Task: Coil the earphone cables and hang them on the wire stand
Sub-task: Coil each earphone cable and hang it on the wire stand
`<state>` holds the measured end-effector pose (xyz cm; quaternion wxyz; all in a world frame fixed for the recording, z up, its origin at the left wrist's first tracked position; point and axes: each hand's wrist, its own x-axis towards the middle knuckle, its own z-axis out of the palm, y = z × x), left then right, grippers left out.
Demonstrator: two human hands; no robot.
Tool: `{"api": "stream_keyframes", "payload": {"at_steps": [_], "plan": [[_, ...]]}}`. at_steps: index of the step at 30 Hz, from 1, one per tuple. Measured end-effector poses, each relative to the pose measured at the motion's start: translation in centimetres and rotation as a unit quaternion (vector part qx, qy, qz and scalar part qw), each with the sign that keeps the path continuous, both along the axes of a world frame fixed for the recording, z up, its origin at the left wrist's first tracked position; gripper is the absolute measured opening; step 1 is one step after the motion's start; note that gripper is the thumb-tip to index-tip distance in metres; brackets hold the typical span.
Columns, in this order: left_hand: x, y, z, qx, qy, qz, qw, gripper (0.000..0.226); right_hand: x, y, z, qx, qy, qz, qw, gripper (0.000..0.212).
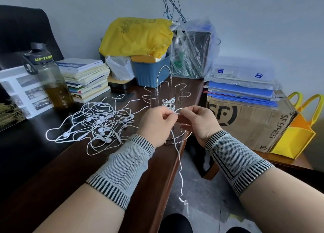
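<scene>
The left hand (156,123) and the right hand (198,122) meet in front of the head camera, each with fingers curled in a pinch on the same thin white earphone cable (177,148). A short loop of it arches between the two hands, and its long tail drops past the worktop edge toward six o'clock, ending in a small plug near the floor. Judging by that free length, this cable is only at the start of its coiling.

Just behind the hands, toward twelve o'clock, stands the silver wire stand with curved hooks and a ring base (166,92), on the dark brown wooden worktop (52,162) close to its right edge. One neatly wound white earphone bundle (168,103) sits within the stand's wires; whether it hangs from a hook or rests against the frame cannot be told. That looks like the only finished piece.

Toward nine o'clock from the hands lies a loose tangle of white earphones and cables (98,125), several earbuds showing among the loops, spread on the worktop near the stand. How many sets are in it cannot be counted, but it seems clearly more than are done, so most of the task remains: finish winding the held cable, hang it, then separate and coil the rest.
</scene>
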<state>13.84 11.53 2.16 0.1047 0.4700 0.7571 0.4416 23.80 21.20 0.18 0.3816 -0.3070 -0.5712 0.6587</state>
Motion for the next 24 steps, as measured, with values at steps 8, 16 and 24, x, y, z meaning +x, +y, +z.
{"api": "stream_keyframes", "payload": {"at_steps": [8,16,24], "plan": [[-1.5,0.1,3.5,0.037,0.179,0.083,0.980,0.023,-1.0,-0.1,0.8,0.036,-0.055,-0.042,0.997,0.017],[-1.7,1.4,4.1,-0.025,0.247,0.164,0.955,0.053,-1.5,0.0,1.7,0.092,-0.148,-0.067,0.982,0.025],[-2.7,1.3,4.1,-0.031,0.218,0.165,0.961,0.053,-2.3,0.0,2.1,0.120,-0.196,-0.070,0.971,0.027]]}}
